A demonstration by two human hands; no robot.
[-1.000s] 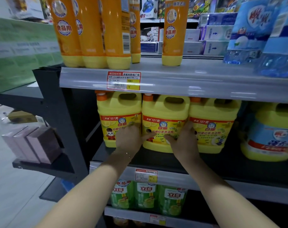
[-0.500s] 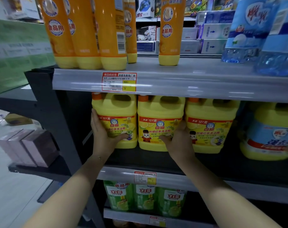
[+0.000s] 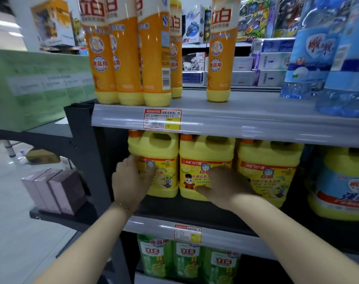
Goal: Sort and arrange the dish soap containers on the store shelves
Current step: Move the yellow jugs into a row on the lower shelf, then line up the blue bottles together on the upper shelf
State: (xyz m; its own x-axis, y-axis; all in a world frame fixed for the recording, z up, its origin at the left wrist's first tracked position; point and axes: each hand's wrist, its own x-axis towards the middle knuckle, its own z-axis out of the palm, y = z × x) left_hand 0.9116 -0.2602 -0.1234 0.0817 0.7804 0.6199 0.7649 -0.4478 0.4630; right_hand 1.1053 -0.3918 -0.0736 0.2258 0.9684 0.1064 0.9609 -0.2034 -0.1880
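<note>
Cool, even indoor light, medium bright. Ceiling strips far up-left of the red price tag (image 3: 162, 119) blow out white. The clear shelf rail (image 3: 256, 125) right of the tag shows streaky white glare. Below the tag the bay goes dim: yellow jugs (image 3: 207, 158) are lit on their fronts, with black shadow behind and under them. Motion blur covers the whole frame. Orange bottles (image 3: 154, 58) above the tag carry white vertical streaks. Below the tag, the left hand (image 3: 131, 181) on the leftmost yellow jug (image 3: 154, 146) and the right hand (image 3: 225, 185) smear soft. Tag print only partly legible. Wide-angle bend far right of the tag: blue bottles (image 3: 316, 48) lean and stretch. The green box (image 3: 37, 89) far left of the tag is washed out, print unreadable.
</note>
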